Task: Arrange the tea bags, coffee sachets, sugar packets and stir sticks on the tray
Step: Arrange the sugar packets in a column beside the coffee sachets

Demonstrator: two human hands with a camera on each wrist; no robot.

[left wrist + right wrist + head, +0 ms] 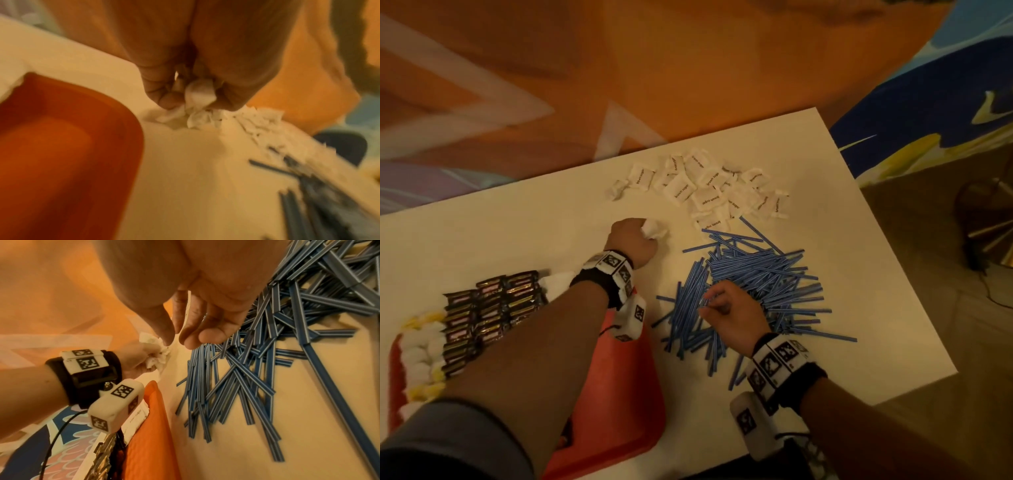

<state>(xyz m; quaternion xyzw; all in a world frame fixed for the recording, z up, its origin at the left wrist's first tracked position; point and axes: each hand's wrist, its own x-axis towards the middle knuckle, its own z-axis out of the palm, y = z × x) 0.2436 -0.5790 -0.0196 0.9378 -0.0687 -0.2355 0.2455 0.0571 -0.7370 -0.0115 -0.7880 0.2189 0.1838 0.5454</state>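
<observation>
My left hand [635,240] grips a crumpled bunch of white sugar packets [654,229] above the white table, between the red tray and the sugar pile; in the left wrist view the packets [200,93] stick out of the fist. More white sugar packets [709,186] lie scattered at the table's far side. My right hand [726,313] hovers with loosely curled fingers over the left part of the blue stir stick pile [753,284], holding nothing; the sticks [257,353] lie right of its fingers [209,335]. The red tray [626,394] carries rows of dark coffee sachets [489,308] and white and yellow tea bags [424,349].
The white table [517,233] ends at its right edge near a wooden floor with a dark object [986,233]. An orange patterned rug [619,68] lies beyond the far edge. My left forearm crosses over the tray.
</observation>
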